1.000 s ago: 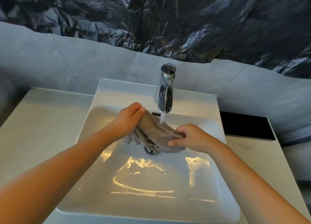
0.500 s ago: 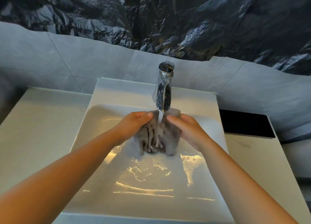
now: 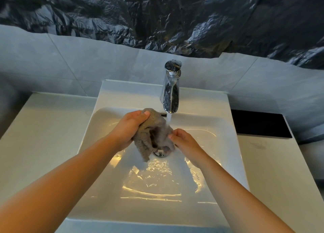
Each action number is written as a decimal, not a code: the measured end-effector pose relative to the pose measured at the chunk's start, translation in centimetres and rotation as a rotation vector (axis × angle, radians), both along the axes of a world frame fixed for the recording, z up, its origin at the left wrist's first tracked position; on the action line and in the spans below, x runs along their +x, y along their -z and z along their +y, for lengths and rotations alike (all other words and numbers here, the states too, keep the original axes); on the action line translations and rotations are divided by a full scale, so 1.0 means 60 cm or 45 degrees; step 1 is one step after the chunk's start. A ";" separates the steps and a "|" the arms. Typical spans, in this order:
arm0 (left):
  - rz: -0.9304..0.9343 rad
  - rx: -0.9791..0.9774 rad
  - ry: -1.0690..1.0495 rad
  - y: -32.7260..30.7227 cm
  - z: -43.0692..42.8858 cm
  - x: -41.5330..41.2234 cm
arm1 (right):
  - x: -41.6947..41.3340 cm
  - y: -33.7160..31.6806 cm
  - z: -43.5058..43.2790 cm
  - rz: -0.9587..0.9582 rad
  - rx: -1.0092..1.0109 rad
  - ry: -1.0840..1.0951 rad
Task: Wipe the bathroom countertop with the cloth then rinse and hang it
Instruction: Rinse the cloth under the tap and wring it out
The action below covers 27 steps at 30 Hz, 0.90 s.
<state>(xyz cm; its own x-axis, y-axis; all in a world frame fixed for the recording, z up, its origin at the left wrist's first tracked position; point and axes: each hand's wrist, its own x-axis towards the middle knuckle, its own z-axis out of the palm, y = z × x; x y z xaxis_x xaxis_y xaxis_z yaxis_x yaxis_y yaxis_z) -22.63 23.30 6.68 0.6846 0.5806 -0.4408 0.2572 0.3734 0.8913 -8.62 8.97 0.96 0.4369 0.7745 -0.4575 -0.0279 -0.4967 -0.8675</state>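
A wet grey-brown cloth (image 3: 152, 133) hangs bunched over the white sink basin (image 3: 98, 131), just left of the running stream from the chrome faucet (image 3: 171, 90). My left hand (image 3: 129, 127) grips its upper left part, fingers curled over the top edge. My right hand (image 3: 184, 140) pinches the cloth's lower right side, below the stream. The water strikes the cloth near my right fingers. A corner of the cloth dangles toward the metal drain (image 3: 160, 153).
Pale countertop (image 3: 43, 136) lies to the left of the sink and more countertop (image 3: 273, 171) to the right. A flat black slab (image 3: 259, 123) sits at the back right. Grey tiles and crumpled black plastic sheeting (image 3: 175, 17) cover the wall behind.
The hands have drawn apart. My left hand has lifted its end of the cloth up and to the left, my right hand has dropped lower, and the cloth now hangs slanted between them.
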 end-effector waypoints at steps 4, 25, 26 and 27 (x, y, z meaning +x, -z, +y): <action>0.408 0.511 0.103 0.019 0.016 -0.012 | 0.007 -0.030 0.010 0.065 0.085 0.098; -0.053 -0.112 0.217 0.006 -0.020 0.021 | -0.032 0.006 -0.004 0.746 0.086 0.203; -0.042 -0.110 0.186 0.004 -0.017 0.021 | -0.033 0.008 -0.002 0.707 0.096 0.182; -0.010 -0.078 0.144 0.003 -0.014 0.019 | -0.032 0.009 0.000 0.608 0.108 0.172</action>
<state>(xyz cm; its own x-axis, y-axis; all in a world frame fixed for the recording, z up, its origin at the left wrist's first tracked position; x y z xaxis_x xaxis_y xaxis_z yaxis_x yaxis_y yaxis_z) -21.50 22.45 6.48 0.7477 0.4718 -0.4673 0.2935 0.3964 0.8699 -10.56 8.99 0.44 0.2931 0.7684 -0.5689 -0.4907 -0.3898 -0.7793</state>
